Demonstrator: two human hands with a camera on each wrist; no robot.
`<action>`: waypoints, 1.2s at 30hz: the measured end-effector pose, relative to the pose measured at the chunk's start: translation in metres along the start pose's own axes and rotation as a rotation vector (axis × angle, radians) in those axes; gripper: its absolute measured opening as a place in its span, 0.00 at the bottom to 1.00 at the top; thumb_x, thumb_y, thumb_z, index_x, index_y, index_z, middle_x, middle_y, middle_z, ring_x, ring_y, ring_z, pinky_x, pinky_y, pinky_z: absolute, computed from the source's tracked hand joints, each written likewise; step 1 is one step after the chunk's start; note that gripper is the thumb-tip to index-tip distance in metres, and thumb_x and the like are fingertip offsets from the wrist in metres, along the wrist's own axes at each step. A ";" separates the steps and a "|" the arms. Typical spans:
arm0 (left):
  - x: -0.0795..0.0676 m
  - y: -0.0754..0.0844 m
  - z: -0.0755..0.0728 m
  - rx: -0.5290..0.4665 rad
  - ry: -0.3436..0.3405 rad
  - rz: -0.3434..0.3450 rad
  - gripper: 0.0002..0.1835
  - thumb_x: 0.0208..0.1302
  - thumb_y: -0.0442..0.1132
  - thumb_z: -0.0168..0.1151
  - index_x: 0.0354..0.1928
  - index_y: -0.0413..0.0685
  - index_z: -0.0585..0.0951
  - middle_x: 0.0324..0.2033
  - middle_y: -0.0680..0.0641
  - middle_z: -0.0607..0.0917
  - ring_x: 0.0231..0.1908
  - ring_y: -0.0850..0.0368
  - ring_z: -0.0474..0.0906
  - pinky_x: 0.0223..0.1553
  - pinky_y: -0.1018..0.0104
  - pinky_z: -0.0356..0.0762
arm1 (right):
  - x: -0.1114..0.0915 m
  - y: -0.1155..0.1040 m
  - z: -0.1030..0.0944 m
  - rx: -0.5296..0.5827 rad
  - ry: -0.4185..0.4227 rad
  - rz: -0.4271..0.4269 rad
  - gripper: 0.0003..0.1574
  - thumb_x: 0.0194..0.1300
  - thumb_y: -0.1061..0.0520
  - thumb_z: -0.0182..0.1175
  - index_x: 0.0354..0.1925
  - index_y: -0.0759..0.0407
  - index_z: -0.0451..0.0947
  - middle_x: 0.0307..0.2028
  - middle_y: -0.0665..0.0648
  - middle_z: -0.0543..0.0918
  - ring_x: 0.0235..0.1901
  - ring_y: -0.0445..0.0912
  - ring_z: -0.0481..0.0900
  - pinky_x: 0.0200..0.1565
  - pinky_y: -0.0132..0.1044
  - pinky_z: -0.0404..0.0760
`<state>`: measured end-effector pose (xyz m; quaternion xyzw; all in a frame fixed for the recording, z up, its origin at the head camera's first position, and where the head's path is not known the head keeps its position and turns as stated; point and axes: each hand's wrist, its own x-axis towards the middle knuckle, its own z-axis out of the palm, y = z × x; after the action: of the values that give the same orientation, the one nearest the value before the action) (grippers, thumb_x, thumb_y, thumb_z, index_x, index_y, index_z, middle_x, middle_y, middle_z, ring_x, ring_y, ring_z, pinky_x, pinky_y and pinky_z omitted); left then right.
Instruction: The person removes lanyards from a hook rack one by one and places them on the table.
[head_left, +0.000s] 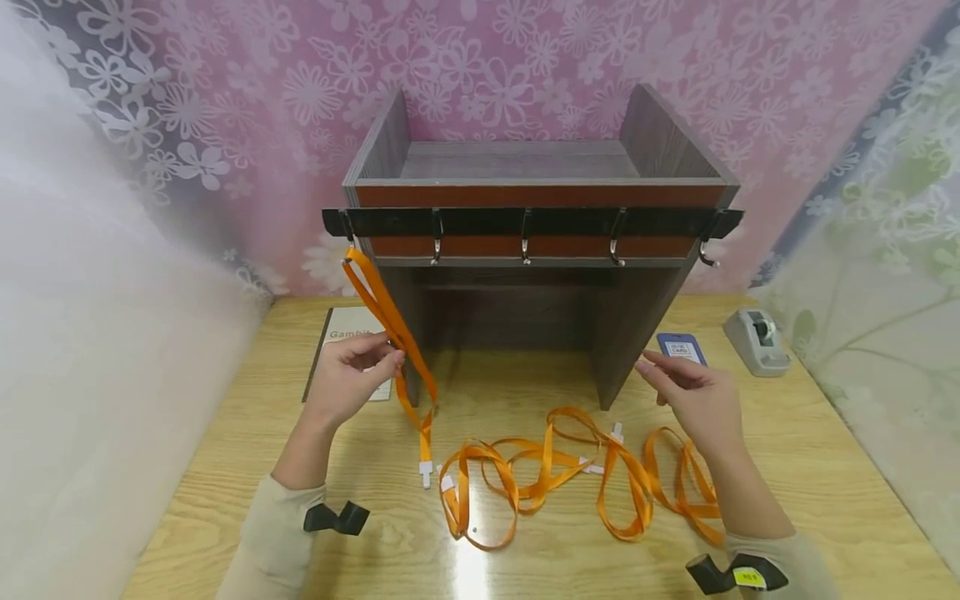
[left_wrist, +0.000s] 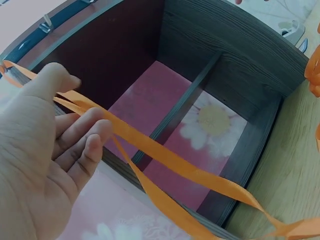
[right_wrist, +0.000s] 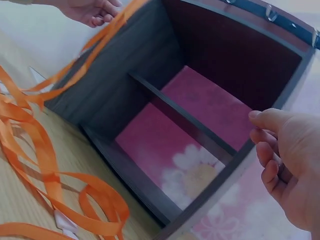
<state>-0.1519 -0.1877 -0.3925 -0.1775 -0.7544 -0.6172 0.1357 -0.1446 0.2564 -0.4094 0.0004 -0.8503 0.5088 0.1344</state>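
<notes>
An orange lanyard (head_left: pixel 382 304) hangs from the leftmost hook of a black hook rail (head_left: pixel 480 221). My left hand (head_left: pixel 352 367) holds its straps lightly below the hook, with the thumb and fingers about them; the exact contact is partly hidden. A white clip (head_left: pixel 426 472) is at its lower end. To the right, my right hand (head_left: pixel 693 400) is raised beside the shelf's right panel, fingers loosely curled, with nothing held. In the right wrist view, the right hand (right_wrist: pixel 295 160) appears next to the panel edge. Several more orange lanyards (head_left: pixel 547 479) lie in loops on the table between my forearms.
The grey wooden shelf unit (head_left: pixel 525 158) stands at the back, the rail across its front. Other hooks (head_left: pixel 526 242) along the rail carry nothing. A notebook (head_left: pixel 345 321) lies at left; a blue card holder (head_left: pixel 682 346) and a tape dispenser (head_left: pixel 756 343) are at right on the wooden table (head_left: pixel 217 500).
</notes>
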 end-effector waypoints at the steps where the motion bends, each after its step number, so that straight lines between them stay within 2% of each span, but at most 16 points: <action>1: 0.001 -0.001 0.000 0.017 -0.006 -0.004 0.12 0.61 0.25 0.67 0.46 0.27 0.85 0.28 0.57 0.88 0.26 0.60 0.85 0.33 0.71 0.84 | 0.002 0.002 0.000 -0.002 0.018 0.020 0.24 0.64 0.47 0.69 0.51 0.62 0.86 0.26 0.32 0.85 0.19 0.40 0.79 0.23 0.27 0.76; 3: 0.002 -0.002 0.001 0.056 -0.014 -0.015 0.10 0.62 0.29 0.68 0.45 0.32 0.87 0.28 0.51 0.88 0.25 0.60 0.85 0.32 0.71 0.84 | 0.007 0.005 0.000 0.006 0.042 0.050 0.25 0.63 0.46 0.69 0.51 0.61 0.86 0.25 0.33 0.85 0.19 0.40 0.79 0.25 0.27 0.77; 6: 0.004 -0.003 0.004 0.106 -0.007 -0.022 0.08 0.63 0.34 0.69 0.41 0.37 0.89 0.26 0.42 0.88 0.24 0.57 0.85 0.29 0.71 0.82 | 0.012 0.008 0.002 0.014 0.036 0.091 0.28 0.63 0.43 0.70 0.53 0.61 0.85 0.25 0.32 0.86 0.20 0.40 0.80 0.26 0.26 0.78; 10: 0.006 -0.001 0.008 0.090 -0.006 -0.015 0.07 0.64 0.34 0.68 0.38 0.37 0.89 0.25 0.35 0.87 0.23 0.53 0.84 0.28 0.69 0.82 | 0.016 0.008 0.004 0.025 0.018 0.118 0.32 0.62 0.42 0.70 0.53 0.63 0.85 0.23 0.34 0.85 0.21 0.38 0.80 0.28 0.25 0.79; 16: 0.011 0.001 0.011 0.024 0.038 0.006 0.07 0.65 0.33 0.68 0.33 0.34 0.89 0.22 0.35 0.86 0.20 0.51 0.84 0.25 0.66 0.84 | 0.017 0.005 0.005 0.044 0.018 0.112 0.33 0.61 0.42 0.70 0.53 0.66 0.84 0.22 0.36 0.84 0.21 0.37 0.80 0.29 0.26 0.79; 20: 0.013 0.006 0.008 0.022 0.028 0.008 0.08 0.65 0.33 0.67 0.31 0.33 0.89 0.21 0.41 0.87 0.20 0.51 0.84 0.25 0.66 0.84 | 0.019 0.004 0.006 0.051 0.008 0.105 0.32 0.62 0.43 0.70 0.54 0.67 0.83 0.23 0.35 0.84 0.22 0.37 0.79 0.28 0.25 0.79; 24: 0.014 0.023 0.003 0.036 0.012 0.040 0.07 0.64 0.32 0.67 0.32 0.34 0.89 0.21 0.53 0.87 0.20 0.55 0.84 0.26 0.68 0.83 | 0.019 0.004 0.007 0.044 0.003 0.105 0.32 0.63 0.43 0.69 0.54 0.67 0.83 0.24 0.34 0.84 0.22 0.37 0.79 0.27 0.26 0.78; 27: 0.017 0.043 -0.002 0.041 0.033 0.099 0.05 0.62 0.28 0.67 0.31 0.32 0.88 0.20 0.57 0.87 0.19 0.59 0.84 0.24 0.70 0.82 | 0.020 0.004 0.008 0.046 0.006 0.105 0.32 0.63 0.42 0.69 0.53 0.66 0.84 0.24 0.34 0.84 0.22 0.37 0.79 0.27 0.27 0.78; 36: 0.029 0.106 -0.021 0.011 0.085 0.326 0.01 0.54 0.20 0.68 0.27 0.26 0.86 0.18 0.55 0.85 0.17 0.63 0.80 0.21 0.77 0.77 | 0.020 0.003 0.006 0.093 0.037 0.129 0.30 0.62 0.46 0.71 0.53 0.67 0.84 0.20 0.37 0.83 0.20 0.36 0.78 0.26 0.27 0.76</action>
<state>-0.1323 -0.1865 -0.2827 -0.2707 -0.7125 -0.5897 0.2669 -0.1659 0.2550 -0.4103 -0.0573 -0.8215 0.5552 0.1168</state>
